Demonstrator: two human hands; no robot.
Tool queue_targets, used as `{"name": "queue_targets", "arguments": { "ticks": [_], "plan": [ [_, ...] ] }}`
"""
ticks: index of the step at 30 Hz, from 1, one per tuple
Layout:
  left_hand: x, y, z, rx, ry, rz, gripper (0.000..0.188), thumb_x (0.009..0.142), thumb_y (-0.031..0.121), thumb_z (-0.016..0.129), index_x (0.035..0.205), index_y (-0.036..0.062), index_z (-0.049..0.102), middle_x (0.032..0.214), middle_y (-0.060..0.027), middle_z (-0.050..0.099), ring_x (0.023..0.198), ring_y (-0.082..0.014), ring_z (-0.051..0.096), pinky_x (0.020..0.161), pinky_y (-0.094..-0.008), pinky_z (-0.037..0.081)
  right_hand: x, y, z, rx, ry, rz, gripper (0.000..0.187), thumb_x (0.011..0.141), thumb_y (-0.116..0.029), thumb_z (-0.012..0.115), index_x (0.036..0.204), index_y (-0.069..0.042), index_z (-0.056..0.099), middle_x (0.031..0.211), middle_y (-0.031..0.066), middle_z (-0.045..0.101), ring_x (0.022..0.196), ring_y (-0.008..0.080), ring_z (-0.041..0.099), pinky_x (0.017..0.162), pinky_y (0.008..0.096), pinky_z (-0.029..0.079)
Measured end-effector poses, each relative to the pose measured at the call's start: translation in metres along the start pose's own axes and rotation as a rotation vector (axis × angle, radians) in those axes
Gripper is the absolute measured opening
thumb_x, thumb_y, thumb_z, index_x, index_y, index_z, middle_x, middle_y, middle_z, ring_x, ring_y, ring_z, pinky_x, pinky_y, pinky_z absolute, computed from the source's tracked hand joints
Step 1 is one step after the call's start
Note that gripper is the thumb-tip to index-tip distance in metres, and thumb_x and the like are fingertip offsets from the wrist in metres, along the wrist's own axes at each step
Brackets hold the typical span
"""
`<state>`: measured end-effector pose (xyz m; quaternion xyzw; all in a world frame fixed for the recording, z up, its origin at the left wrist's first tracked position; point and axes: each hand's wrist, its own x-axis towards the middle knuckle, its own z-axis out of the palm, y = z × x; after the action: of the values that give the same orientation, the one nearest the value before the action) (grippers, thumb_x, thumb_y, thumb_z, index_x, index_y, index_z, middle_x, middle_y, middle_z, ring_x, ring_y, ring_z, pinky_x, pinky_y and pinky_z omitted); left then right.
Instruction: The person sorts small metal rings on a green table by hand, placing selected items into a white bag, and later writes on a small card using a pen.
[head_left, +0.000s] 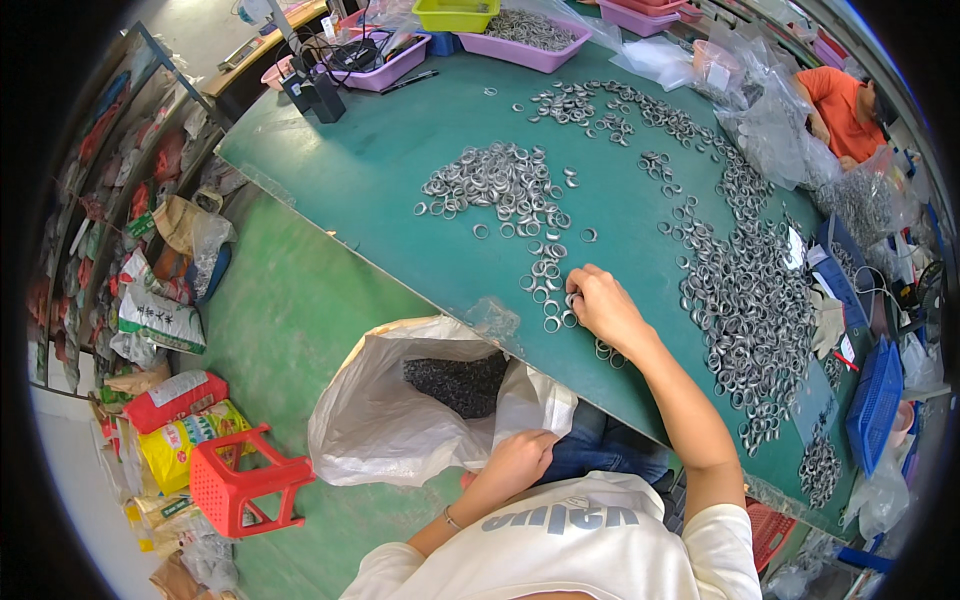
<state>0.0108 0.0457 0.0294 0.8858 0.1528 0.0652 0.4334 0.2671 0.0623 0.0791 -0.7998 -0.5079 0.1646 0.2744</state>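
Small silver metal rings lie on the green table (400, 190), with a loose pile (490, 180) near its middle and a thin trail of rings (548, 270) running toward me. At the near end of that trail, my right hand (603, 308) is closed, fingertips pinched down at a ring; its palm hides part of what is there. A large white woven sack (370, 420) gapes below the table edge, dark small pieces (460, 385) inside. My left hand (518, 462) grips the sack's near rim, fingers wrapped around the material.
A broad spread of rings (750, 310) covers the table's right side. Pink trays (525, 45) and a black adapter (322, 98) stand at the far edge. Blue baskets (873, 405) line the right. A red stool (240, 480) stands left. Far right, a person in orange (845, 105) sits.
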Motion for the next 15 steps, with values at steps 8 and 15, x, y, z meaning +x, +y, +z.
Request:
{"name": "queue_targets", "arguments": {
  "ticks": [8,15],
  "plan": [
    [0.0,-0.005,0.004,0.0,-0.025,-0.014,0.017,0.081,0.006,0.055,0.093,-0.0004,0.065,0.092,-0.0171,0.067,0.082,-0.0346,0.064,0.074,-0.0433,0.053,-0.003,-0.011,-0.003,0.538,-0.215,0.077,0.014,0.082,-0.002,0.055,0.096,0.003,0.059,0.077,0.0077,0.061,0.066,0.0135,0.059,0.059,0.0306,0.048],
    [-0.001,-0.004,0.002,0.002,-0.004,-0.013,0.017,0.081,0.007,0.055,0.093,-0.0002,0.064,0.093,-0.017,0.067,0.083,-0.0347,0.064,0.074,-0.0436,0.052,-0.004,-0.042,0.023,0.486,-0.217,-0.181,0.023,0.079,-0.004,0.064,0.102,-0.001,0.061,0.084,0.0081,0.063,0.071,0.0136,0.059,0.064,0.0301,0.049]
  ]
}}
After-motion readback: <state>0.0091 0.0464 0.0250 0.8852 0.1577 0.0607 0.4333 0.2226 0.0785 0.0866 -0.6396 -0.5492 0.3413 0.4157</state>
